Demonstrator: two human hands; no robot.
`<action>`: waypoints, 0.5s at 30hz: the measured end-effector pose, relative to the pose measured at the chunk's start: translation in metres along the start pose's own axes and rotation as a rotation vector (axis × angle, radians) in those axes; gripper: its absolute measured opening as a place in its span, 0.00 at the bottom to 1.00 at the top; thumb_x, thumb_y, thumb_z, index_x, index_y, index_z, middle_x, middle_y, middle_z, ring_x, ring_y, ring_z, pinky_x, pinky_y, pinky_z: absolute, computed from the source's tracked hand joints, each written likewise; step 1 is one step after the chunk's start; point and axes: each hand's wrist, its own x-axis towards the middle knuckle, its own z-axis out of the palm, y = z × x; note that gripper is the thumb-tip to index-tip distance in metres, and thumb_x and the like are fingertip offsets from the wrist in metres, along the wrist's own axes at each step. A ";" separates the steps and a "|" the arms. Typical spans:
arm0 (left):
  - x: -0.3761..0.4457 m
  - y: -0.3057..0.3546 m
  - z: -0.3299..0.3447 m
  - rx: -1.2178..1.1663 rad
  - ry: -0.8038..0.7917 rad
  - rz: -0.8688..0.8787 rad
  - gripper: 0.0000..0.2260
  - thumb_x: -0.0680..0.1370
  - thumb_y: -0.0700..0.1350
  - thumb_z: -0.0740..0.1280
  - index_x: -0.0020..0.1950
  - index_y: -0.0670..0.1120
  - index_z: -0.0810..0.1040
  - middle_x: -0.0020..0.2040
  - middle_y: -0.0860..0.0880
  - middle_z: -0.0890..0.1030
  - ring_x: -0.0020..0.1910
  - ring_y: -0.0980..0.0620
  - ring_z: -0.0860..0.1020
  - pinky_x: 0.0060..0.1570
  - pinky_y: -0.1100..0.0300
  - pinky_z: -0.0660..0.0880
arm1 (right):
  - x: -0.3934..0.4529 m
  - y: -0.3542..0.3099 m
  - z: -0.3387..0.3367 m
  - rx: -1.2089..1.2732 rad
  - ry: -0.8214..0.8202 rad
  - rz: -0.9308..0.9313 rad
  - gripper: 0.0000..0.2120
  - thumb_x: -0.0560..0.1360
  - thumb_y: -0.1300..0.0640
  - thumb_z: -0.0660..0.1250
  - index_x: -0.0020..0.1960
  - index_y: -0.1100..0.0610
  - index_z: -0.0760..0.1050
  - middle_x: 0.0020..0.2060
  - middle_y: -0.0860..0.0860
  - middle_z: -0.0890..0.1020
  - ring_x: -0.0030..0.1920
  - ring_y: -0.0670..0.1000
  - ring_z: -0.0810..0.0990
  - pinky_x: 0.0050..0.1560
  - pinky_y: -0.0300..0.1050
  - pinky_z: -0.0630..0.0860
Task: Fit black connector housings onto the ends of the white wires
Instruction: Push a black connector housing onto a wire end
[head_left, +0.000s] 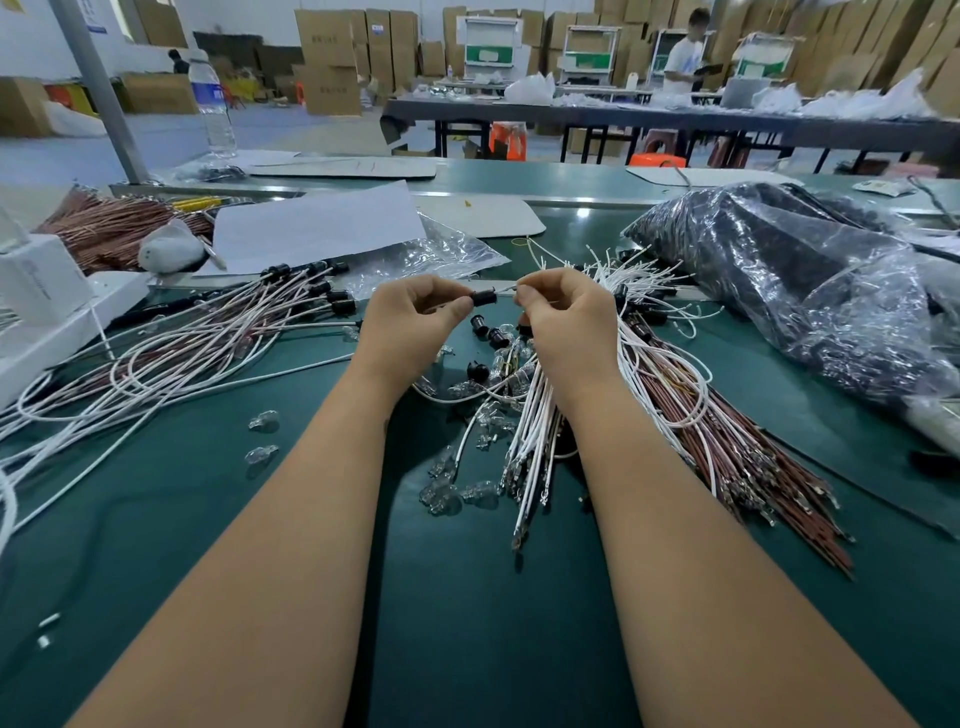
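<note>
Between both hands, black connector housing (483, 299) pinched left (415, 317), wire end right (558, 317)

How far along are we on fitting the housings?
Done: a fan of white wires with black housings fitted lies at left. In hand: the left hand pinches one black cylindrical connector housing while the right hand feeds a thin white wire end toward it. Left: a thick bundle of bare-ended white wires and loose black housings on the mat.
</note>
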 end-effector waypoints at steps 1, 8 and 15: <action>0.000 0.000 0.000 0.004 0.002 0.007 0.06 0.76 0.40 0.71 0.44 0.51 0.82 0.44 0.43 0.84 0.41 0.53 0.79 0.44 0.64 0.76 | 0.000 0.000 0.000 0.020 -0.003 0.012 0.10 0.75 0.64 0.68 0.40 0.51 0.77 0.36 0.49 0.81 0.38 0.48 0.79 0.41 0.42 0.78; -0.002 0.003 0.000 0.042 -0.002 0.051 0.05 0.75 0.41 0.72 0.43 0.51 0.82 0.42 0.39 0.83 0.37 0.49 0.74 0.41 0.59 0.72 | -0.001 0.000 0.002 0.056 -0.035 -0.006 0.12 0.75 0.67 0.68 0.40 0.50 0.77 0.35 0.48 0.80 0.32 0.43 0.77 0.33 0.32 0.73; -0.001 0.000 0.000 0.045 -0.008 0.046 0.05 0.75 0.41 0.71 0.42 0.51 0.82 0.38 0.45 0.82 0.35 0.55 0.75 0.37 0.66 0.72 | -0.001 0.001 0.001 0.032 -0.038 -0.024 0.12 0.75 0.66 0.68 0.40 0.49 0.77 0.36 0.48 0.80 0.35 0.47 0.79 0.35 0.34 0.74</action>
